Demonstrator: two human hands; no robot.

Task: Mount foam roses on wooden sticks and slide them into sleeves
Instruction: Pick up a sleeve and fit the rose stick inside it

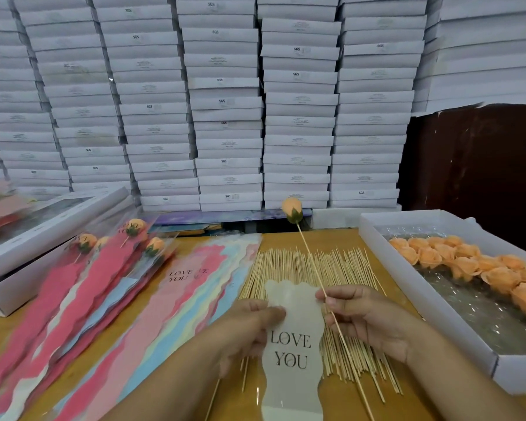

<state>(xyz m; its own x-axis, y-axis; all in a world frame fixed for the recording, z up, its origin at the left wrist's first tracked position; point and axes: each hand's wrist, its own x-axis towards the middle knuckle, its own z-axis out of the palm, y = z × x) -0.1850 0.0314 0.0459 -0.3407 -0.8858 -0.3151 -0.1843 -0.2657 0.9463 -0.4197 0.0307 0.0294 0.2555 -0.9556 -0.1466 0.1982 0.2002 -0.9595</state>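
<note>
My left grip [249, 322] pinches the cream LOVE YOU sleeve [292, 354] at its edge, and my right grip [362, 317] grasps the wooden stick [313, 262] just beside that sleeve. The peach foam rose [291, 210] sits on the stick's far tip, well beyond both grips. Loose sticks [289, 265] lie on the surface under them, and a tray of roses [474, 268] stands right of my right grip.

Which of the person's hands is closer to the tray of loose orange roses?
The right hand, holding the stick just left of the tray of loose orange roses. The left hand pinches the sleeve farther left.
</note>
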